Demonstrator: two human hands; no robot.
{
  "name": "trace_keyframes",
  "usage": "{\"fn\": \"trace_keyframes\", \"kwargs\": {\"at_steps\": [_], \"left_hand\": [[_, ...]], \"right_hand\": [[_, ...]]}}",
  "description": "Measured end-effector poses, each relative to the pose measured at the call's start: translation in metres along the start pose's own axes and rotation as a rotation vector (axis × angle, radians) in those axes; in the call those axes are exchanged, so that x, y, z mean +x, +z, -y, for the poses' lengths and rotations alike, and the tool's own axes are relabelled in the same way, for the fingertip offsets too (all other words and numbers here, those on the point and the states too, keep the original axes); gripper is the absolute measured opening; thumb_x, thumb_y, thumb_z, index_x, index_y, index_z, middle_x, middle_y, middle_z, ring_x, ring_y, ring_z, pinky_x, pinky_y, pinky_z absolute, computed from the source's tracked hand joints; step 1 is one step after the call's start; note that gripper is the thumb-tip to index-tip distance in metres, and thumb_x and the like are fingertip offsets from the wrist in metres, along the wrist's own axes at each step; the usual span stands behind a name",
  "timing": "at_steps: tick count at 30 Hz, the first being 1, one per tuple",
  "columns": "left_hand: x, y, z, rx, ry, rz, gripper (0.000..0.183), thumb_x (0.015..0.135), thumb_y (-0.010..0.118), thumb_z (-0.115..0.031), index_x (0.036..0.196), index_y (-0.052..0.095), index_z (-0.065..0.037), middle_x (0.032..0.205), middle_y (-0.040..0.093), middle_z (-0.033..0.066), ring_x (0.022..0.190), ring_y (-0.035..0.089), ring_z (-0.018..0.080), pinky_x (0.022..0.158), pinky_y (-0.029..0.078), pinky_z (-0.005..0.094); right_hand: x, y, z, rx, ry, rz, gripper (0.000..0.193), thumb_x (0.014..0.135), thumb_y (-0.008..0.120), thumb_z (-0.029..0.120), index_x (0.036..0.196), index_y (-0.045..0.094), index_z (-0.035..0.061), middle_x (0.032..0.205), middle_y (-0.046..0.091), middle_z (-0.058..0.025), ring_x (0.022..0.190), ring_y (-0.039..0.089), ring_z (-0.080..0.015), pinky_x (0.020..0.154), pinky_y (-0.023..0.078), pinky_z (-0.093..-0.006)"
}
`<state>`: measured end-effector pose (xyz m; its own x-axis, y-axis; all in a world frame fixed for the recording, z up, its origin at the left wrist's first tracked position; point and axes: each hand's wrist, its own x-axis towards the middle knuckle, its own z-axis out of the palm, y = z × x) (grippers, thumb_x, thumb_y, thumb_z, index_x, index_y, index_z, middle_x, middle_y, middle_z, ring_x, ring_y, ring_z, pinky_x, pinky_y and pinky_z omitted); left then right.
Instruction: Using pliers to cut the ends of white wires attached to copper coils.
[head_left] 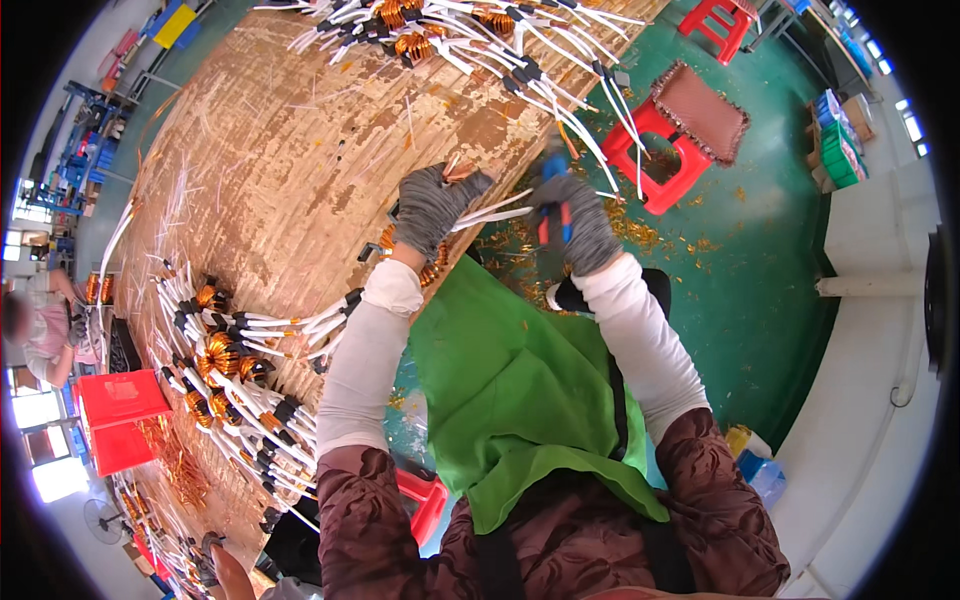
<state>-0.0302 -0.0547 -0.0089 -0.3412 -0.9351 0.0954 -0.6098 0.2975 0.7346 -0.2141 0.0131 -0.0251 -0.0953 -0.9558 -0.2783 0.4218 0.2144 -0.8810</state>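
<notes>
My left hand [435, 205], in a grey glove, is closed around white-sleeved wires [492, 215] at the table's edge. Some bare copper ends show by its thumb. A copper-wound coil [430, 272] lies partly hidden beneath that wrist. My right hand [585, 225], also gloved, is closed on pliers with blue and red handles [565, 222]. The pliers' head is smeared by motion, so its exact type is unclear. The free ends of the wires reach toward the right hand, beyond the table edge.
Wired coils lie in a pile [225, 365] at the left and another pile [430, 40] at the far edge of the wooden table [290, 150]. A red stool [665, 165] with a brown cushion stands right. Copper scraps litter the green floor. A co-worker's hand [212, 545] is at lower left.
</notes>
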Motion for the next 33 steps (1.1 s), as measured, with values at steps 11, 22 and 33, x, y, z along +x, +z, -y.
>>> {"fn": "trace_keyframes", "kwargs": {"at_steps": [11, 22, 33], "left_hand": [[-0.008, -0.013, 0.018, -0.337, 0.048, 0.017, 0.031, 0.08, 0.062, -0.015, 0.107, 0.056, -0.001, 0.085, 0.064, 0.0123, 0.074, 0.062, 0.0195, 0.065, 0.049, 0.0306], [-0.016, -0.012, 0.007, 0.142, 0.023, -0.197, 0.029, 0.091, 0.048, -0.025, 0.107, 0.06, -0.004, 0.075, 0.062, 0.0177, 0.067, 0.062, 0.0291, 0.062, 0.048, 0.0356], [-0.031, 0.01, 0.024, 0.38, 0.104, -0.226, 0.026, 0.08, 0.053, -0.011, 0.105, 0.055, -0.004, 0.079, 0.062, 0.0155, 0.071, 0.06, 0.0327, 0.061, 0.046, 0.0416]], "right_hand": [[-0.007, 0.041, -0.016, 0.238, 0.231, 0.01, 0.017, 0.077, 0.063, 0.003, 0.094, 0.058, 0.0, 0.071, 0.061, -0.0089, 0.057, 0.059, -0.0187, 0.052, 0.052, -0.0291], [0.018, 0.074, -0.025, 0.51, 0.195, 0.081, 0.012, 0.079, 0.062, 0.01, 0.088, 0.062, 0.0015, 0.068, 0.06, -0.0055, 0.056, 0.057, -0.0156, 0.049, 0.049, -0.0268], [0.042, 0.067, 0.015, -0.476, -0.25, 0.332, 0.014, 0.081, 0.059, 0.016, 0.084, 0.06, 0.0021, 0.066, 0.061, -0.0064, 0.058, 0.057, -0.0129, 0.052, 0.046, -0.0279]]}}
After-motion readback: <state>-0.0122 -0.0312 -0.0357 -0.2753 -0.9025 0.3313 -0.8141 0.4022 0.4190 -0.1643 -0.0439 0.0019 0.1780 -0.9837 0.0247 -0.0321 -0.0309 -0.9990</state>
